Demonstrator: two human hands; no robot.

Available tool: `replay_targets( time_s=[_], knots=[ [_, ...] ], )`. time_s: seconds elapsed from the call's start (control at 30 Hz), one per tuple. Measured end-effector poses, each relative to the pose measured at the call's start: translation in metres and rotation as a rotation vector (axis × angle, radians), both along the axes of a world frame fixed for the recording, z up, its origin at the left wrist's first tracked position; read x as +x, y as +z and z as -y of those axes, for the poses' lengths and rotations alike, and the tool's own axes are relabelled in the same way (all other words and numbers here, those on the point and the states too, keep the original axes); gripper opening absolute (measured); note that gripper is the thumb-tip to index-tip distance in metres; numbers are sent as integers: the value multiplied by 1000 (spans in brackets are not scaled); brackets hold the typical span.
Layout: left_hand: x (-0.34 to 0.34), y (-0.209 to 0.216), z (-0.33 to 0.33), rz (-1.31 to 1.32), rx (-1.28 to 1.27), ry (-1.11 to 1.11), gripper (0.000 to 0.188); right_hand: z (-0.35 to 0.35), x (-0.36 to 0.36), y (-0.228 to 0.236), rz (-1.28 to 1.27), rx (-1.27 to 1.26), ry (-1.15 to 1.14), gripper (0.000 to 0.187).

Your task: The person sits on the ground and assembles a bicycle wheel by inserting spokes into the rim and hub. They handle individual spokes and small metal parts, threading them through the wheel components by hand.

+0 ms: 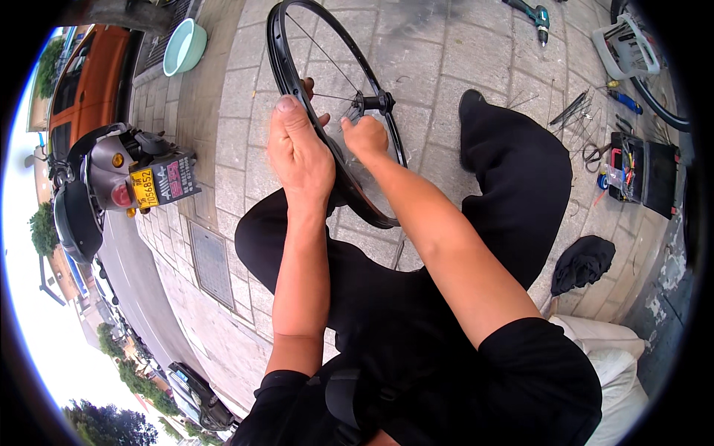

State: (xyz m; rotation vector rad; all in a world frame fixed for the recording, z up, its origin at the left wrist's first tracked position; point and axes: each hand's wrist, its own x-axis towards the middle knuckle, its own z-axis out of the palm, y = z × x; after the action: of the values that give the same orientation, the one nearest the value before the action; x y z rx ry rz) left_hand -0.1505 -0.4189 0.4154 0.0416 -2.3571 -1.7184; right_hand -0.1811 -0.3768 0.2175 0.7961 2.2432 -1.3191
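Observation:
A black bicycle wheel rim stands tilted between my knees, with only a few thin spokes running to its dark hub. My left hand is wrapped round the near left side of the rim, thumb up along its outer face and fingertips showing inside. Close beside the hub, my right hand is closed in a pinch inside the wheel. What sits between its fingers is hidden from here; spokes pass next to the thumb.
On the paving lie a teal drill, loose spokes, scissors, a blue-handled screwdriver and an open toolbox. A white basket stands far right. A dark cloth lies right; a mint basin and parked scooter are left.

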Motion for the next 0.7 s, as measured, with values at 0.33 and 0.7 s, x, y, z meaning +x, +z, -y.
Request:
replay_targets(
  time_s=[0.33,0.7],
  knots=[
    [3,1,1,18,-49,-35,56,3,-1,-32,-201,-83,-135,43],
    [0,-3,7,-17,23,18,56,-12,34,-35,-154,-78,58,41]
  ],
)
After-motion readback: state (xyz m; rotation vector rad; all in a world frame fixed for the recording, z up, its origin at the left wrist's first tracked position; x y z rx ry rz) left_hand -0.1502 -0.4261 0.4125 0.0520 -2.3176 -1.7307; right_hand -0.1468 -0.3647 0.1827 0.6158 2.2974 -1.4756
